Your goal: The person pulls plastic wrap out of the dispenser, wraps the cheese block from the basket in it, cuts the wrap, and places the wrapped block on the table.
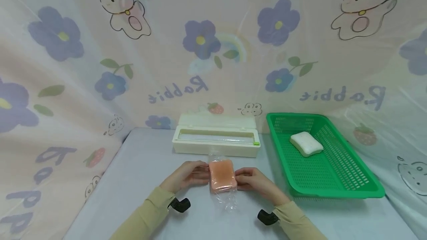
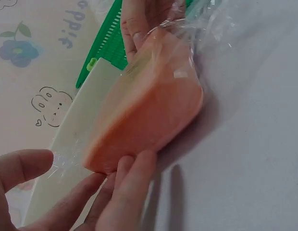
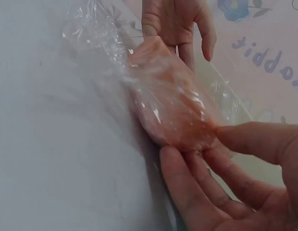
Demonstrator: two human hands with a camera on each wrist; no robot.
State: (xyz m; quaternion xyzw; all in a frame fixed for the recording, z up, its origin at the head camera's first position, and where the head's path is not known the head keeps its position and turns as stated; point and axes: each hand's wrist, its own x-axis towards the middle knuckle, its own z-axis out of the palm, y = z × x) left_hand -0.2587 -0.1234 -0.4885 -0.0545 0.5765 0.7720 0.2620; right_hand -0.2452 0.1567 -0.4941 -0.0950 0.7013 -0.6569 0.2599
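Note:
An orange, pillow-shaped block (image 1: 222, 175), rounded like a sponge, is wrapped in clear cling film (image 1: 227, 202). Loose film ends stick out at its near and far sides. My left hand (image 1: 186, 177) is at its left side; in the left wrist view the straight fingers (image 2: 134, 187) touch the block's lower edge while the thumb stands off. From the right, my right hand (image 1: 258, 183) pinches the block's end, with the thumb (image 3: 254, 139) at the upper edge and the fingers curled beneath.
Behind the block stands a white cling film box (image 1: 215, 148), its lid raised and a film roll inside. To the right is a green plastic basket (image 1: 283, 155) with a white block (image 1: 306, 143) of similar shape in it. A printed rabbit-and-flower curtain (image 1: 227, 73) hangs behind the white table.

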